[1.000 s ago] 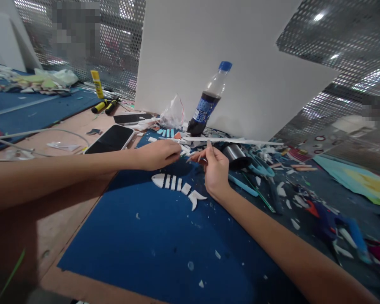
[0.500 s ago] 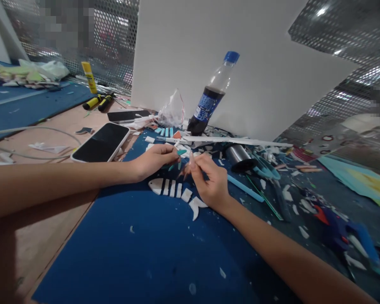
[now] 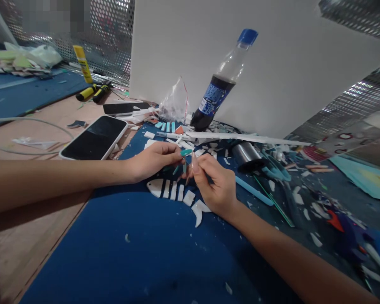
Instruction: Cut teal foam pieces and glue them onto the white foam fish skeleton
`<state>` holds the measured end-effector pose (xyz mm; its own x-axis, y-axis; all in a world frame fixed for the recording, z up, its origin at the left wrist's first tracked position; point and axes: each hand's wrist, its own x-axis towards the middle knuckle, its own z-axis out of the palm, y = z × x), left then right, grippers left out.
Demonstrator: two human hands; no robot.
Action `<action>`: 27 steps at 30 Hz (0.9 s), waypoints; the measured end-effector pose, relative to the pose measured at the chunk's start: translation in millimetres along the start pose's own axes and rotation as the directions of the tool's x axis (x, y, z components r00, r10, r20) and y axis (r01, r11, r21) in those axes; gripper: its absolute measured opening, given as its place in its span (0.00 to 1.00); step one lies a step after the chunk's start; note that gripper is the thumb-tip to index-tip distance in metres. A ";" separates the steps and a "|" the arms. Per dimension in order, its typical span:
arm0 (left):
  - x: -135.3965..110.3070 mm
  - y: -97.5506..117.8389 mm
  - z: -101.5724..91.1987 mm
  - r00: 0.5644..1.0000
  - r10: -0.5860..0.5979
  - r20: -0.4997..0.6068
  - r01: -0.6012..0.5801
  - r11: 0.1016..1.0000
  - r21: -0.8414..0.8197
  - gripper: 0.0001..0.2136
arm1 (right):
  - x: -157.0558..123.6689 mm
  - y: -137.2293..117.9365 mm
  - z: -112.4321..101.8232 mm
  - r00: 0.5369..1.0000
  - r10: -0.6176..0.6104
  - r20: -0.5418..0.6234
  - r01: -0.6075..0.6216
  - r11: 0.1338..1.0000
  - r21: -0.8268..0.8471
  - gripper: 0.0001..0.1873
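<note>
My left hand [image 3: 156,160] is closed in a pinch above the blue mat. At its thumb tip shows a pointed teal shape, which looks like a long fingernail; more teal tips hang below. Facing it, my right hand [image 3: 217,183] also pinches, its long pale thumbnail upright. Whatever lies between the fingertips is too small to make out. Just below the hands, flat white pieces are laid out as a fish: a head [image 3: 155,188] with an eye hole, several narrow strips [image 3: 173,191], a squarish piece [image 3: 189,198] and a forked tail [image 3: 197,213] beside my right wrist.
Behind the hands stand a cola bottle [image 3: 213,95] and a clear plastic bag [image 3: 174,103] among white scraps. A spool [image 3: 245,156] and a light-blue stick [image 3: 253,192] lie to the right, with a glue gun [image 3: 351,230] farther out. A phone [image 3: 95,137] rests at left.
The view has shifted slightly, and the bottle appears larger and farther right. Both hands stay pinched close together, with the left thumb's teal tip now nearer the right fingertips. The fish pieces keep their layout.
</note>
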<state>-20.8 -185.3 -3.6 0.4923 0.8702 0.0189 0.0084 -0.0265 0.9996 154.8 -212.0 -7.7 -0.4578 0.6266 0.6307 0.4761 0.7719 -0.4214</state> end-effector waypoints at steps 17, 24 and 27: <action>1.1 -1.5 -1.2 1.000 0.002 -0.001 -0.002 0.999 0.054 0.10 | -2.2 0.7 -0.1 1.000 0.018 0.006 -0.018 1.000 0.014 0.14; 1.1 -1.6 -1.7 1.000 0.020 0.006 -0.020 0.995 0.097 0.10 | -1.0 -0.7 0.0 1.000 0.023 0.007 -0.023 1.000 0.015 0.14; 1.3 -2.0 -2.3 1.000 0.017 -0.002 -0.016 0.994 0.108 0.10 | -1.2 -0.9 -0.2 1.000 0.019 0.006 -0.019 1.000 0.012 0.14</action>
<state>-22.2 -183.1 -5.5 0.4902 0.8709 0.0355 0.0942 -0.0935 0.9912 155.0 -213.5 -7.9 -0.4531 0.6421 0.6184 0.4755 0.7608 -0.4416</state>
